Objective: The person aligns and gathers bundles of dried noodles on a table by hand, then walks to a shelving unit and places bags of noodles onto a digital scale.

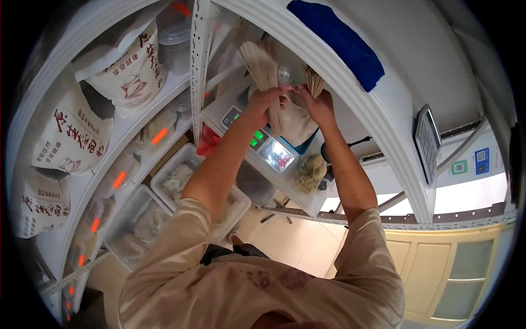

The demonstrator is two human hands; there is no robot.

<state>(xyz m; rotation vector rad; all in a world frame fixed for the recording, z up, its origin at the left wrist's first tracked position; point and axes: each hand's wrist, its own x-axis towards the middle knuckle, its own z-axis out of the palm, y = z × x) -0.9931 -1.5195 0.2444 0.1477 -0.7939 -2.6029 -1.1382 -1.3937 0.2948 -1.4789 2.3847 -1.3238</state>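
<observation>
My left hand (265, 105) is closed around a bundle of pale dried noodles (259, 64), which fans out at its upper end and hangs below my fingers. Close beside it, my right hand (318, 105) grips a second, browner bundle of thin dried noodles (313, 81). The fingertips of both hands nearly meet. Below them a clear plastic bag (297, 127) with pale contents rests on a blue tray (304, 146). A scale (255, 139) with green lit digits is partly hidden by my left forearm.
A lit screen (277, 154) and a bag of greenish-yellow food (310, 174) lie on the white counter. Printed flour sacks (131, 77) fill the left shelves. Plastic bins (181, 175) stand lower left. A blue cloth (339, 41) and a calculator (426, 143) are at right.
</observation>
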